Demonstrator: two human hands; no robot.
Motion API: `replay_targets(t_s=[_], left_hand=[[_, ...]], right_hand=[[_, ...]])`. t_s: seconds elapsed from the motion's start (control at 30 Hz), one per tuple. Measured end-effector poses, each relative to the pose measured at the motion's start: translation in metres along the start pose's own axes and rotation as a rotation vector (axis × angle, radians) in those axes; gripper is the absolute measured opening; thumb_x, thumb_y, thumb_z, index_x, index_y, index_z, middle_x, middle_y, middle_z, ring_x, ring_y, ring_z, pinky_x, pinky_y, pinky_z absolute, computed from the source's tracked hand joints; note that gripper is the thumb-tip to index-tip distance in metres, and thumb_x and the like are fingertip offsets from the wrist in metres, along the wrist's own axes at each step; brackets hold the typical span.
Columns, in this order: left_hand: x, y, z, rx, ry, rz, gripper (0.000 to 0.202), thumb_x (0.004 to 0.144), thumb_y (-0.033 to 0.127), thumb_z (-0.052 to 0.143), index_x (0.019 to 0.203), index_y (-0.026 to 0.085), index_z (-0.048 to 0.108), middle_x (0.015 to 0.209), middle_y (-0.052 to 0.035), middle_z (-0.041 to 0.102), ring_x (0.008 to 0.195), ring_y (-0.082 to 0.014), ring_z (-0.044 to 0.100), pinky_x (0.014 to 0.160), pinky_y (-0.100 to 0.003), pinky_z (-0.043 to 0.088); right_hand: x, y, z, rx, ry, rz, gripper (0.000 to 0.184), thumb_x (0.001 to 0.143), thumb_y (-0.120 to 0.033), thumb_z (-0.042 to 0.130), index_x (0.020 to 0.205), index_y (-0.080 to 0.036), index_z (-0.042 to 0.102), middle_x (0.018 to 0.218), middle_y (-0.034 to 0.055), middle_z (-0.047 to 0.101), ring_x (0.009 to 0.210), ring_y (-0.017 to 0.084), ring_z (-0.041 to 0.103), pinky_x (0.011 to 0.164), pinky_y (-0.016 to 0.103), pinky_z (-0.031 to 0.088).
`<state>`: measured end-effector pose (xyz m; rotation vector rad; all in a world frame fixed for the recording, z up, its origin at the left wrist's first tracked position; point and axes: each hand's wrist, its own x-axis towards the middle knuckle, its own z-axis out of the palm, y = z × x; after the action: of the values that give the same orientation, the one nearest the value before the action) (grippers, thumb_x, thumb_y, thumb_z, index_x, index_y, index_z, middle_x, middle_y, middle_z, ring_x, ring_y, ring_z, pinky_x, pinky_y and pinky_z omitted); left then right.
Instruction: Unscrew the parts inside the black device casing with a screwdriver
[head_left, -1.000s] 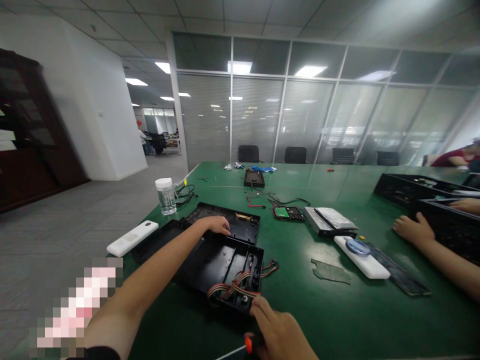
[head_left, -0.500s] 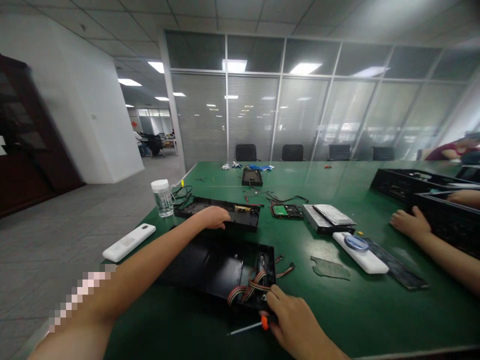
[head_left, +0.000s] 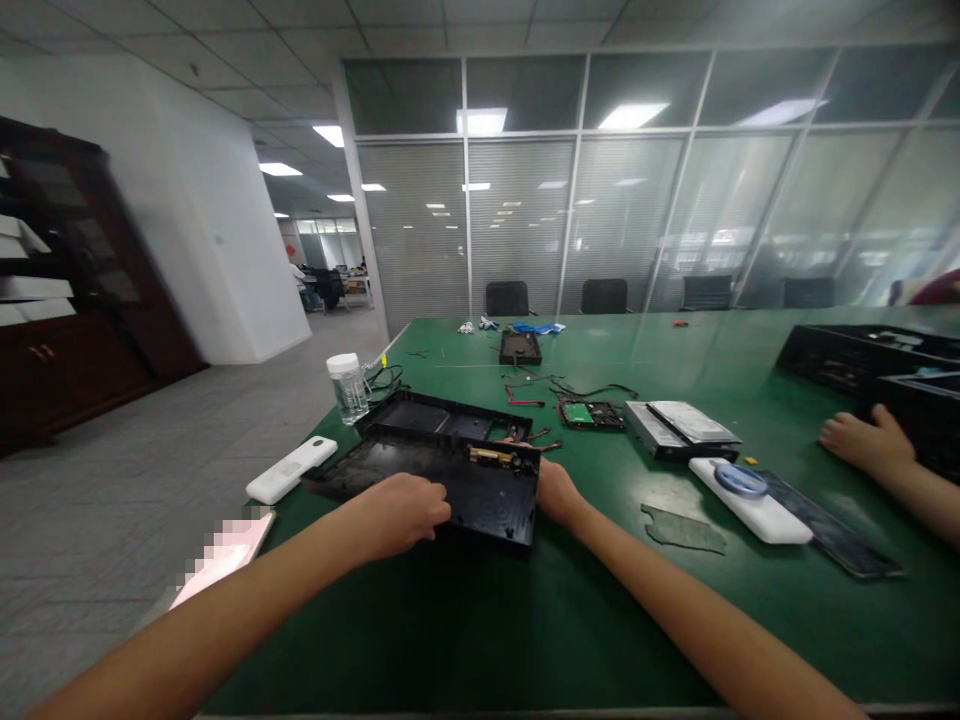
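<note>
My left hand (head_left: 409,512) is closed on the near edge of a shallow black plastic casing (head_left: 480,500). A gold-coloured part (head_left: 491,456) sits inside this casing near its right end. Against its right end is my right hand (head_left: 556,490), curled, with most of its fingers hidden behind the casing's wall. A second black casing (head_left: 420,412) lies just behind, partly covered by the first. Short cable ends (head_left: 551,446) stick out at its right end, close to my right fingers. No screwdriver shows now.
A lidded clear jar (head_left: 347,390) and a white device (head_left: 291,470) stand left. Right lie a green circuit board (head_left: 581,412), silvery drive (head_left: 679,430), another white device (head_left: 750,500) and thin dark sheet (head_left: 682,528). A co-worker's hand (head_left: 870,440) is beside a black case (head_left: 862,355).
The casing with the gold-coloured part has come nearer me with my left hand. The cabled casing has gone back behind it. My right hand moved away from me; the screwdriver it held is hidden.
</note>
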<state>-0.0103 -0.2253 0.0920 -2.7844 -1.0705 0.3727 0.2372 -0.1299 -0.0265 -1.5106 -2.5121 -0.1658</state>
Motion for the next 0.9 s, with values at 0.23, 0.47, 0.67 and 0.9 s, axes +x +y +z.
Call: replay_targets(t_s=[0.23,0.47,0.67,0.9], left_hand=[[-0.003,0.006,0.047,-0.005,-0.077,0.037,0.007,0.076,0.02,0.062,0.082,0.017,0.062,0.083,-0.0068,0.061,0.075,-0.0187,0.06,0.064,-0.026,0.044],[0.021,-0.011,0.042,-0.29,-0.136,0.054,0.014,0.072,0.031,0.066,0.081,0.02,0.066,0.075,-0.0017,0.064,0.07,-0.015,0.06,0.061,-0.021,0.043],[0.094,-0.007,0.051,-0.221,0.168,0.057,0.022,0.075,0.034,0.061,0.089,0.016,0.064,0.087,-0.0062,0.064,0.083,-0.0193,0.059,0.072,-0.025,0.044],[0.129,0.005,0.088,-0.052,0.284,-0.008,0.015,0.083,0.024,0.051,0.078,0.013,0.061,0.079,-0.01,0.063,0.078,-0.0213,0.06,0.071,-0.03,0.044]], right_hand=[[-0.028,0.059,0.012,-0.228,0.105,-0.017,0.027,0.084,-0.012,0.04,0.106,-0.015,0.055,0.13,0.0129,0.04,0.104,0.022,0.049,0.08,0.03,0.045],[-0.03,0.088,0.004,-0.131,0.105,0.155,0.017,0.084,-0.017,0.044,0.096,-0.016,0.057,0.111,0.01,0.051,0.097,0.019,0.05,0.078,0.025,0.041],[-0.03,0.066,0.004,0.022,0.064,0.177,0.016,0.084,-0.022,0.044,0.089,-0.018,0.059,0.096,0.0059,0.059,0.085,0.015,0.055,0.07,0.022,0.037],[-0.028,0.034,-0.006,0.176,0.104,0.167,0.045,0.088,-0.046,0.034,0.066,-0.018,0.061,0.07,0.0066,0.064,0.067,0.016,0.055,0.06,0.024,0.031]])
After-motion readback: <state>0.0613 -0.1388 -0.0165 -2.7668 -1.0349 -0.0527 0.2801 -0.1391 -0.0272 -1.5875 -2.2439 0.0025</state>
